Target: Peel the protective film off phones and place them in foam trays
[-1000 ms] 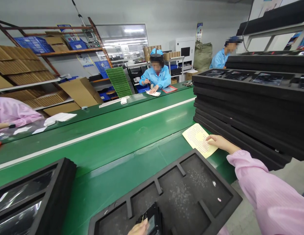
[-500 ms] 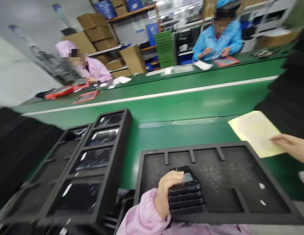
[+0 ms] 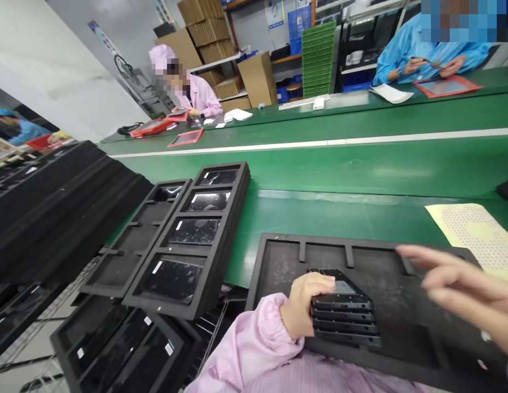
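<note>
My left hand (image 3: 305, 305) is closed around the side of a stack of several black phone housings (image 3: 346, 322), which rises above a black foam tray (image 3: 395, 295). A grey patch shows on the top housing. My right hand (image 3: 462, 286), slightly blurred, reaches in from the right with fingers apart and nothing visible between them. It hovers over the tray's right part, beside the stack and apart from it. Behind that hand, a yellow sheet (image 3: 474, 229) covered in small dots lies on the green bench.
At left, foam trays (image 3: 227, 245) hold dark screens (image 3: 172, 278); another tray (image 3: 76, 322) sits lower, near a wire rack. Tall stacked black trays (image 3: 65, 213) stand far left. Across the green bench (image 3: 360, 169) two people work near red-framed pieces (image 3: 446, 86).
My right hand has left the yellow sheet and moved in over the tray towards the stack. The sheet now lies on the bench. The view has turned left; my left hand keeps its hold.
</note>
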A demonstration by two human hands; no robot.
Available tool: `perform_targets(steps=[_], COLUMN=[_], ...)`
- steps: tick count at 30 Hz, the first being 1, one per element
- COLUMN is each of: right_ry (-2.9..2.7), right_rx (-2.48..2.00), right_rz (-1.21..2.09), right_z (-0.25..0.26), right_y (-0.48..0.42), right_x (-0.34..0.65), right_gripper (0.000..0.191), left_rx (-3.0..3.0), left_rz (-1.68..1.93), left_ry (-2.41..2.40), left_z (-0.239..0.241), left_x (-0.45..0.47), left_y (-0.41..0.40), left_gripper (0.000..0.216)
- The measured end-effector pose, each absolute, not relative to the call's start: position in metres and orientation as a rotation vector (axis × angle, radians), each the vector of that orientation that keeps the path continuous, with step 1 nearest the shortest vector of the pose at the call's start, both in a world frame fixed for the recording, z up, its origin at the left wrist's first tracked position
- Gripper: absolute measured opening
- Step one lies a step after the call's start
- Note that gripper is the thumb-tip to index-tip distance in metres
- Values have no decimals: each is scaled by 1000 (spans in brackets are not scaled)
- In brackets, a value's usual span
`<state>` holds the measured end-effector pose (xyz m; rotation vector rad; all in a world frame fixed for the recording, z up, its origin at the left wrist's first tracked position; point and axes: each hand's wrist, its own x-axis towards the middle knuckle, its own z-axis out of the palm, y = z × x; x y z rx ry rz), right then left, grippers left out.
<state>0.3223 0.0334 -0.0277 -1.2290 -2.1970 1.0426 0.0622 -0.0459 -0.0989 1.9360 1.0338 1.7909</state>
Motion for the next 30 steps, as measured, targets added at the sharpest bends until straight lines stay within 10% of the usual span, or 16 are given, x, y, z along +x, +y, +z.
perform_targets(steps=[30], right_ry=[-2380], right_rx=[-737], right_rz=[1893], right_z=[19], right_y=[24], right_x=[214], right_gripper=[10], left_rx=[2018], left_rz=[1775], left_ry=[1085], left_z=[-102], left_x=[63], left_y=[-45], left_gripper=[31])
